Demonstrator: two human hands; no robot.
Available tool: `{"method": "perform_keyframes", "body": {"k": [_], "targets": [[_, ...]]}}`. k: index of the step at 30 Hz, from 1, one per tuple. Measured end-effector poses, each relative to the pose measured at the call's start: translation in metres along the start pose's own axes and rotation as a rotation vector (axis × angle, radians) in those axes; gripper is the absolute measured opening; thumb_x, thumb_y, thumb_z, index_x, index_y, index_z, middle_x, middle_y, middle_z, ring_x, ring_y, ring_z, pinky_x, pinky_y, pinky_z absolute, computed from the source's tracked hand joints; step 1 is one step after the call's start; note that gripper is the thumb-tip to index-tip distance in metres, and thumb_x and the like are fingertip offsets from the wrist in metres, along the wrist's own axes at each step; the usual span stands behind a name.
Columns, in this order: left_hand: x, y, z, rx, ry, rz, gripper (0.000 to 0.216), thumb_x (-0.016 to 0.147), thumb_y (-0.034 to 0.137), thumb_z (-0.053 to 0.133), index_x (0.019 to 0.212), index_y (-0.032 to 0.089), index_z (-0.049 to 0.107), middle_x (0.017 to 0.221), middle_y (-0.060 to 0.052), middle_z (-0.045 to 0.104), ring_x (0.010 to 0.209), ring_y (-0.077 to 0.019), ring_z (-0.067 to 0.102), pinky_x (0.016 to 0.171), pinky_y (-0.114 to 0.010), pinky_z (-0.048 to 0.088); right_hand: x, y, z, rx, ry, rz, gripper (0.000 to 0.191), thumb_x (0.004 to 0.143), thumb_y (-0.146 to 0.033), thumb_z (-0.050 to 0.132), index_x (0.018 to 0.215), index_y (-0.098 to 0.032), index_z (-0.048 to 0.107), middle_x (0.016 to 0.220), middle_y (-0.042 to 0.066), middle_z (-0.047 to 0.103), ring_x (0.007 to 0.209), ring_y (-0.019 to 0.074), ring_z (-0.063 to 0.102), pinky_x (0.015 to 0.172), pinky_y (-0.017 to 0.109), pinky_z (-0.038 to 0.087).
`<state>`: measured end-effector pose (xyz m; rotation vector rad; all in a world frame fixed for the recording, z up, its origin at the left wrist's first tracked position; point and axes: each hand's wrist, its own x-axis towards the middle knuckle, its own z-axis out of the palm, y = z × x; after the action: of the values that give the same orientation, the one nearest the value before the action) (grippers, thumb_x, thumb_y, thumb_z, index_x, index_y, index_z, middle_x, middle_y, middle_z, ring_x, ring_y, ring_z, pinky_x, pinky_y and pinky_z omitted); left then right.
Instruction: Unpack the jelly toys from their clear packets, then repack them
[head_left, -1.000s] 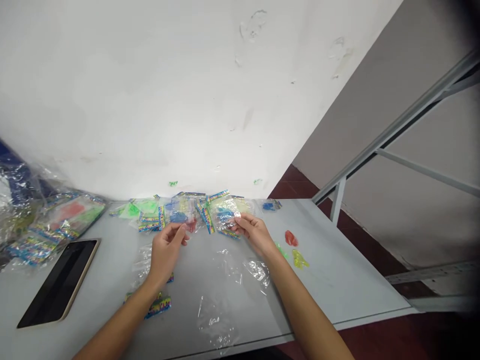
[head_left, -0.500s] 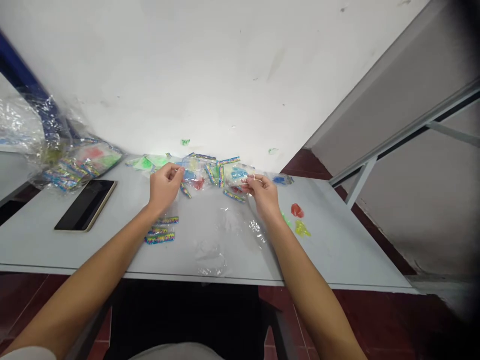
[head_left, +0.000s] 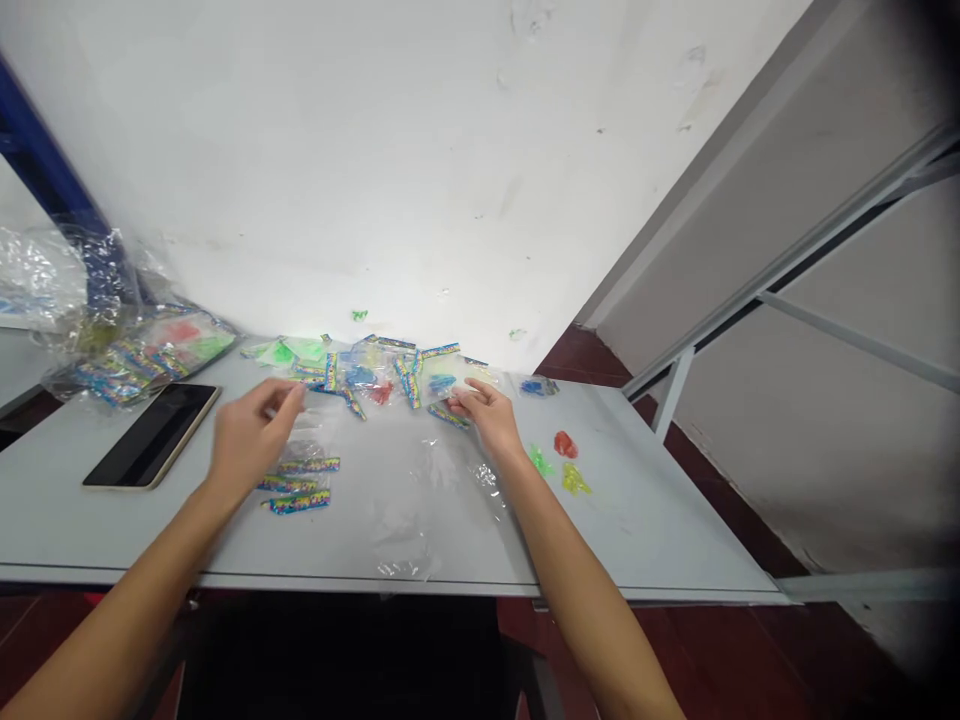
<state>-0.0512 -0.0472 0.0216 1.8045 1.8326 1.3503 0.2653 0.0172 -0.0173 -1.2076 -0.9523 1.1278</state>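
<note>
Small clear packets with colourful header strips [head_left: 375, 372] lie in a heap at the far edge of the grey table [head_left: 660, 540]. My right hand [head_left: 487, 412] rests on the heap's right side, fingers pinched on one packet with a blue piece [head_left: 442, 388]. My left hand [head_left: 251, 435] is blurred, hovering left of the heap above a few loose header strips [head_left: 298, 482]; its fingers seem partly curled. Empty clear plastic bags [head_left: 420, 500] lie between my forearms.
A dark phone [head_left: 150, 435] lies at the left. Behind it sits a big clear bag of more packets [head_left: 142, 350]. Loose red [head_left: 564, 444], green [head_left: 538, 460] and yellow [head_left: 574, 480] plastic pieces lie right of my right hand. A grey metal frame [head_left: 750, 300] stands at the right.
My left hand has pulled back from the heap to the left and nearer to me. My right hand stays at the heap. The camera view shifted.
</note>
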Motion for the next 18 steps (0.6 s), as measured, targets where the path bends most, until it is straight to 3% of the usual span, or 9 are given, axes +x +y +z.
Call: {"method": "perform_keyframes", "body": {"k": [3, 5, 8, 10, 13, 18], "targets": [[-0.035, -0.026, -0.020, 0.184, 0.032, -0.051, 0.029, 0.086, 0.047, 0.053, 0.085, 0.022, 0.067, 0.075, 0.000, 0.068, 0.060, -0.0167, 0.057, 0.062, -0.029, 0.043, -0.002, 0.000, 0.003, 0.040, -0.018, -0.004, 0.057, 0.065, -0.024, 0.076, 0.117, -0.015, 0.055, 0.109, 0.012, 0.070, 0.089, 0.0231, 0.072, 0.089, 0.040, 0.059], [-0.052, -0.040, -0.025, 0.215, -0.022, 0.015, 0.028, 0.086, 0.046, 0.052, 0.087, 0.022, 0.067, 0.081, -0.002, 0.068, 0.066, -0.0187, 0.058, 0.065, -0.031, 0.045, -0.003, 0.001, 0.004, 0.023, -0.016, -0.012, 0.064, 0.065, -0.026, 0.075, 0.123, -0.016, 0.052, 0.124, 0.016, 0.064, 0.093, 0.0237, 0.072, 0.091, 0.041, 0.058], [-0.062, -0.047, -0.027, 0.260, 0.027, 0.083, 0.028, 0.088, 0.045, 0.049, 0.089, 0.022, 0.066, 0.088, -0.005, 0.066, 0.075, -0.0215, 0.059, 0.072, -0.034, 0.046, -0.001, 0.006, 0.003, -0.130, 0.006, -0.058, 0.067, 0.065, -0.028, 0.072, 0.128, -0.019, 0.050, 0.136, 0.018, 0.055, 0.101, 0.0261, 0.070, 0.091, 0.042, 0.057], [-0.062, -0.046, -0.026, 0.304, 0.046, 0.065, 0.030, 0.089, 0.045, 0.047, 0.086, 0.022, 0.065, 0.083, -0.006, 0.064, 0.075, -0.0225, 0.057, 0.074, -0.036, 0.045, 0.001, 0.009, 0.002, -0.283, 0.018, -0.128, 0.064, 0.066, -0.029, 0.068, 0.128, -0.019, 0.052, 0.139, 0.017, 0.053, 0.110, 0.0284, 0.066, 0.091, 0.043, 0.057], [-0.059, -0.045, -0.023, 0.394, -0.065, -0.017, 0.036, 0.087, 0.053, 0.047, 0.074, 0.022, 0.059, 0.073, -0.005, 0.060, 0.071, -0.0235, 0.056, 0.071, -0.037, 0.044, 0.001, 0.012, -0.001, -0.448, 0.016, -0.201, 0.063, 0.069, -0.031, 0.066, 0.130, -0.021, 0.053, 0.137, 0.014, 0.055, 0.116, 0.0291, 0.063, 0.093, 0.043, 0.055], [-0.060, -0.051, -0.015, 0.569, -0.096, 0.059, 0.047, 0.079, 0.067, 0.053, 0.083, 0.020, 0.056, 0.087, -0.011, 0.063, 0.086, -0.0300, 0.056, 0.082, -0.041, 0.042, -0.002, 0.009, -0.001, -0.558, -0.005, -0.227, 0.054, 0.072, -0.027, 0.064, 0.125, -0.022, 0.057, 0.120, 0.012, 0.066, 0.112, 0.0266, 0.064, 0.094, 0.043, 0.054]]}}
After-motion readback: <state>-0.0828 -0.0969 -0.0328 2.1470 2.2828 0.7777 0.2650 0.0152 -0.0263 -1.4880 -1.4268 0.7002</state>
